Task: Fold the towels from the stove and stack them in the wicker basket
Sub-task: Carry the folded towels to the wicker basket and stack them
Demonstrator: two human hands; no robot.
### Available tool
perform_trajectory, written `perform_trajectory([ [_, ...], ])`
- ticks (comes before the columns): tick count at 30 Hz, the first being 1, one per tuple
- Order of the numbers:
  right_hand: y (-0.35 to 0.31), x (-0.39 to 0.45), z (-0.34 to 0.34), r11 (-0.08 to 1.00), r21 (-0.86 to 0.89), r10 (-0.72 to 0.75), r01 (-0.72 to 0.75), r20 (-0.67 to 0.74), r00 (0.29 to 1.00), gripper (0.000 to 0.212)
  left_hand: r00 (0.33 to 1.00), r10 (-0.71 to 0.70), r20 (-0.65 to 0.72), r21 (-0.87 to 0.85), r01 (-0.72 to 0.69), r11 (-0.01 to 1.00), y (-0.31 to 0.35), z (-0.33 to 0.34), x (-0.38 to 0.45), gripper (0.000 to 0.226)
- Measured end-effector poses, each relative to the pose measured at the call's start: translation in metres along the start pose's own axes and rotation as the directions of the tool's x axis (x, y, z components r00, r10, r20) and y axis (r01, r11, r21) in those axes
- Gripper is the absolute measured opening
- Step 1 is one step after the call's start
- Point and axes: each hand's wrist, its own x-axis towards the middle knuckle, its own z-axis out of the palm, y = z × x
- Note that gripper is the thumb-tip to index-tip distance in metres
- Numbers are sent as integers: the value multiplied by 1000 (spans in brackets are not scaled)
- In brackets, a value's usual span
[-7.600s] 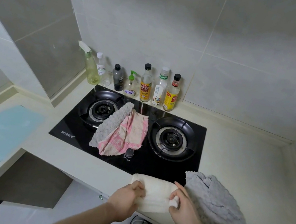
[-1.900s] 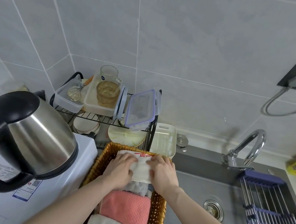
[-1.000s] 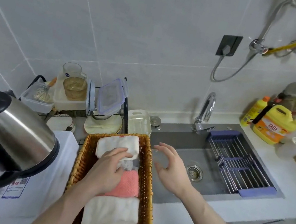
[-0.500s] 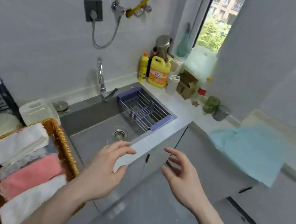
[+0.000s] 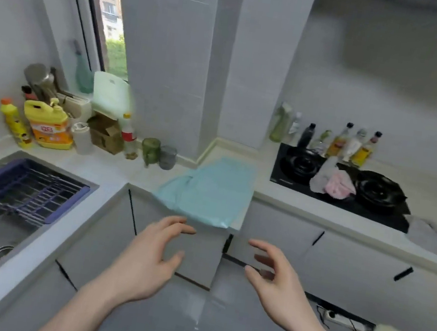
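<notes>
Bare skin nearest: left hand [image 5: 149, 261] and right hand [image 5: 277, 284] raised over the grey floor, palms facing each other, fingers loosely spread, each grip holding nothing

Beyond them, grey cabinet doors [image 5: 344, 267] under a pale bench [image 5: 114, 166], with a light blue cloth [image 5: 209, 189] draped over its corner

Farther right, on the black stove [image 5: 337, 184], a crumpled heap between the two burners: a pink towel [image 5: 338, 184] lying against a pale grey towel [image 5: 321, 174]. Just past the stove's right edge, on the bench, a second grey towel [image 5: 435, 237], fluffy and rumpled

Judged from the look of them: soft, limp and light, no stiffness at all, bound to sag and bunch if lifted by the middle. Best taken by two adjacent corners, one per hand, pinched firmly and shaken flat before folding. Not fragile, not slippery; only risk a trailing edge snagging on a burner grate or stove knob

No wicker basket in view

To the far left, a yellow detergent jug [image 5: 46, 125] with an orange label, lettering too blurred to read. Behind the stove, a row of bottles [image 5: 338, 141] with yellow labels, equally unreadable. A small pale mark on the stove's front corner, illegible
</notes>
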Motion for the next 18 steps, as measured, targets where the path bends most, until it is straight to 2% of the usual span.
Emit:
perform_trajectory([
  [4, 38, 7, -80, 1000, -8, 26, -26, -61, 998, 41, 997, 66, 29, -25, -65, 998, 61, 54, 53, 40],
  [8, 70, 17, -140, 998, 10, 56, -55, -137, 989, 40, 984, 134, 115, -41, -130, 991, 102, 100, 102, 39],
  [18, 144, 57, -237, 986, 39, 166, -162, -303, 939, 40, 913, 253, 320, -53, -249, 967, 168, 188, 230, 42],
])
